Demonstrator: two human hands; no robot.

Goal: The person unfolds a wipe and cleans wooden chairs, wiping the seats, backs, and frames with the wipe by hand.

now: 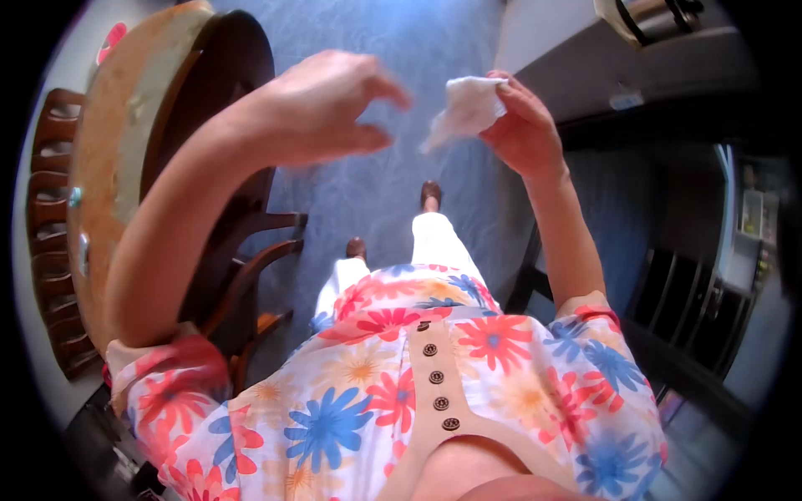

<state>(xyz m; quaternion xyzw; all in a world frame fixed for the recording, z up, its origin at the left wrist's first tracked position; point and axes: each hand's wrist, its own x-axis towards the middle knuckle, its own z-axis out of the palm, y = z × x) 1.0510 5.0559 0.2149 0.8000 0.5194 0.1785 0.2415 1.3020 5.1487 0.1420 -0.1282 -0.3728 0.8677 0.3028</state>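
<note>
A crumpled white cloth or tissue (pixel 469 107) hangs from the fingers of my right hand (pixel 528 129), which pinches it near its upper right corner. The lower left end of the white piece is blurred. To the left of it, my left hand (pixel 334 108) is raised with thumb and fingers apart, slightly smeared by motion. Nothing shows between those fingers, and a gap of floor separates them from the white piece. Both hands are in the air above the blue-grey floor (pixel 359 196).
On the left stands a round table (pixel 109 150) with wooden chairs (pixel 52 250) beyond it and a dark chair (pixel 238 284) on its near side. At upper right is a grey counter or cabinet (pixel 576 79) with a metal object (pixel 656 18) on top. A dark rack (pixel 693 309) stands at right.
</note>
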